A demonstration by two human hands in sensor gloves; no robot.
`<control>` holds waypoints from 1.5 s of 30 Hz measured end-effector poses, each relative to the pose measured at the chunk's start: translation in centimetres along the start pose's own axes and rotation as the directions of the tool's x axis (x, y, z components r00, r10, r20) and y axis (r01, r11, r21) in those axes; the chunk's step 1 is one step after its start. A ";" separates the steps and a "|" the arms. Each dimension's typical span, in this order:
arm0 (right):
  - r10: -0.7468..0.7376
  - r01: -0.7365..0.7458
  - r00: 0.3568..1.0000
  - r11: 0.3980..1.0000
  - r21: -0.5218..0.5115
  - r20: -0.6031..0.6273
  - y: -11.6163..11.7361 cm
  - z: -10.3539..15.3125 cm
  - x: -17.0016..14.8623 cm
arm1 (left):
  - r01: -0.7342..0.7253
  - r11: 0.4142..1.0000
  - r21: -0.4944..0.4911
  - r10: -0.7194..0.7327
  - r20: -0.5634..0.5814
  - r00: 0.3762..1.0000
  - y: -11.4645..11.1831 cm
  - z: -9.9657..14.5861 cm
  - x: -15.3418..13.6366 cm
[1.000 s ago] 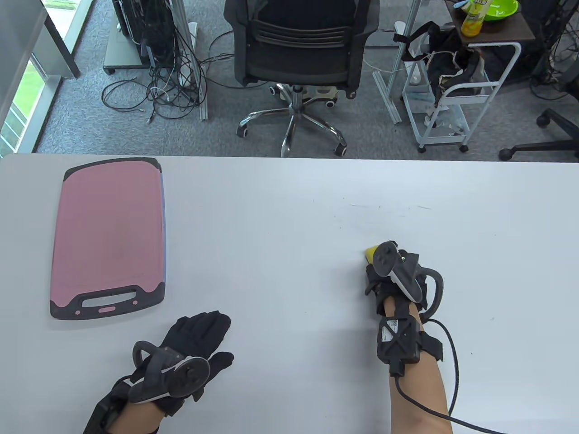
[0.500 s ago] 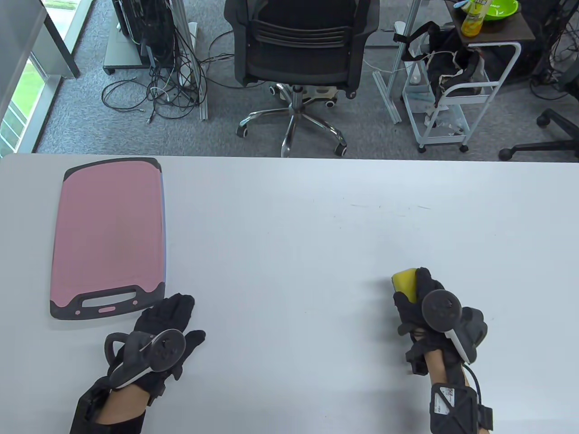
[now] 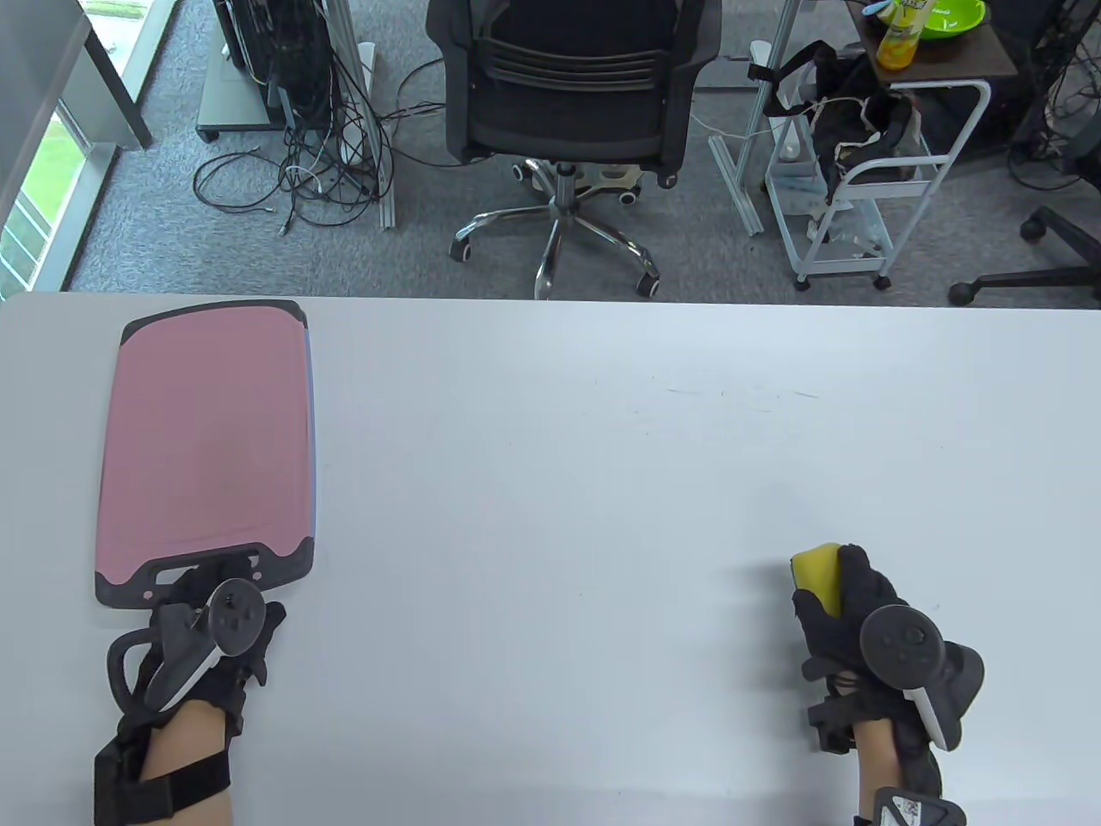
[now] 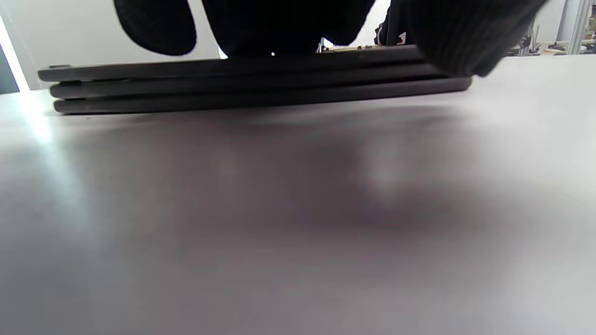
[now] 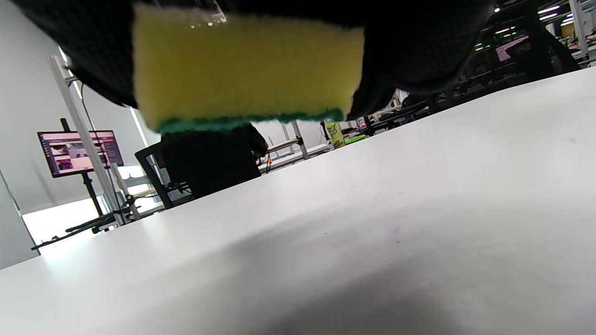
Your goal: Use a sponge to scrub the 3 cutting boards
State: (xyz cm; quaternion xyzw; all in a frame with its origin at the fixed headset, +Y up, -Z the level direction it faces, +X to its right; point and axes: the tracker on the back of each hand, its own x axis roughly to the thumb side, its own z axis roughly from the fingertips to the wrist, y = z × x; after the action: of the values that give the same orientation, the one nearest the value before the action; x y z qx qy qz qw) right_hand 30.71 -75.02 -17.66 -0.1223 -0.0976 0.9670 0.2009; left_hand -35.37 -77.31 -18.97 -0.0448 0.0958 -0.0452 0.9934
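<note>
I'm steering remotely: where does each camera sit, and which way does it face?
Table view: overhead, looking down at the table; both hands, left hand, right hand.
Left wrist view: low at the table, facing the stacked boards' edge; fingers on top.
Right wrist view: low, facing across the table; fingers around the sponge.
Shared: boards, sponge.

No text seems legible anywhere.

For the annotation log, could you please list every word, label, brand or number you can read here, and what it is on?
None can be read.
Yellow bottle on the side table: printed label, too small.
Right wrist strap tag: a code-like patch, too small.
Monitor in the right wrist view: screen content blurred.
Pink cutting board, yellow sponge: no text visible.
</note>
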 end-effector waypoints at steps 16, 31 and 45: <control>-0.016 0.017 0.999 1.000 0.014 -0.036 0.4 -0.2 -0.7 | -0.108 0.983 0.147 0.097 0.081 0.992 0.5 -1.1 -0.2; -0.040 0.040 0.999 0.999 0.010 0.012 0.3 -0.4 -0.1 | -0.850 0.276 0.449 0.866 0.268 0.423 4.6 3.3 -0.9; -0.060 0.059 0.998 0.998 0.006 0.037 0.0 0.0 0.3 | -0.994 -0.094 -0.055 0.989 -0.118 -0.087 0.9 1.0 1.6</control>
State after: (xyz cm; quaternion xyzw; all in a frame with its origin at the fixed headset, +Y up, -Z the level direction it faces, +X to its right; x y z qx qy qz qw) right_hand 30.41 -74.91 -17.78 -0.1007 -0.1024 0.9630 0.2280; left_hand -33.57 -76.53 -18.42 -0.0205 0.1199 0.7069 0.6968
